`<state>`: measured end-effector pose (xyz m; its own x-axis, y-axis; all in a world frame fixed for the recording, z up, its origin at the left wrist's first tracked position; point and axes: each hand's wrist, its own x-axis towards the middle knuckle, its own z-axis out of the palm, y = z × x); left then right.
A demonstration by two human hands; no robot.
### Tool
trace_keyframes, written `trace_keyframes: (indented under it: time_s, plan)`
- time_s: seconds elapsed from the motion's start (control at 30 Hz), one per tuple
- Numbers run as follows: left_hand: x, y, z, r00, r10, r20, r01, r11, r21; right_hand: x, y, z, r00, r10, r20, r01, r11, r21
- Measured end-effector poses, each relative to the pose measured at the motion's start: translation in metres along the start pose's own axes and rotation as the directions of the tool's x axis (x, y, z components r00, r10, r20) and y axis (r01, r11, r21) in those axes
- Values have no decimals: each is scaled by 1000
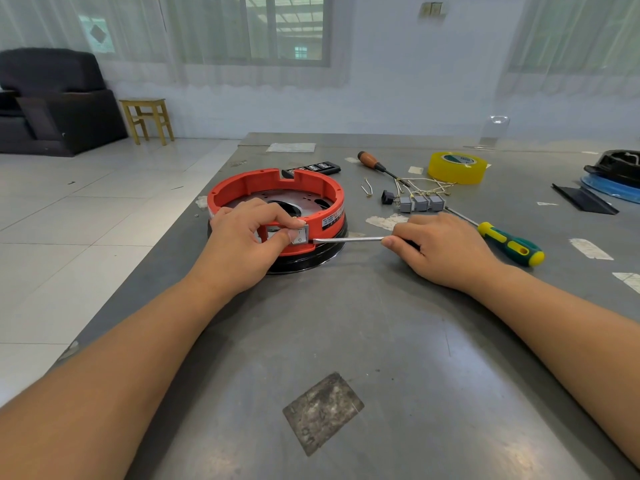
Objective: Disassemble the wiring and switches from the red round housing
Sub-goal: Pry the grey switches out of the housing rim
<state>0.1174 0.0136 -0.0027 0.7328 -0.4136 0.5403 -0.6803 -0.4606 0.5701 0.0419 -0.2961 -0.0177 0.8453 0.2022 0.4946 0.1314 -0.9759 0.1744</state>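
While the left hand (247, 237) pinches the white rocker switch (300, 236) in the red round plastic housing (277, 199) near the grey metal table's (346, 341) left edge, the right hand (440, 247) grips a flat-blade screwdriver (349, 239), prying it; next likely levering the switch's clips free.

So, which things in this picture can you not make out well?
All in the head view:
- Screwdriver handle: hidden inside the right hand.
- Switch left part: covered by the left hand fingers.
- Label on the red housing: print too small.
- Black and blue part: cut off by the right edge.
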Motion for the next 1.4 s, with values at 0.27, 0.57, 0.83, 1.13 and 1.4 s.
trace_keyframes:
  time_s: [0.27,0.57,0.83,1.13,1.4]
  plan:
    - [2,3,-3,998,-26,56,27,1000,-14,4,1,1,998,43,-55,-46,997,-55]
    - [3,3,-4,995,-51,90,54,998,-33,3,-2,-1,992,87,-93,-93,994,-61]
    - [3,1,-6,995,-43,94,50,996,-72,6,4,-2,1000,0,22,1,999,-42]
    - [6,-3,-6,994,-34,102,44,994,-96,19,13,-4,998,-59,5,59,998,-38]
    - [8,-6,-8,990,-53,130,71,988,-135,31,14,-14,997,-72,33,72,997,5]
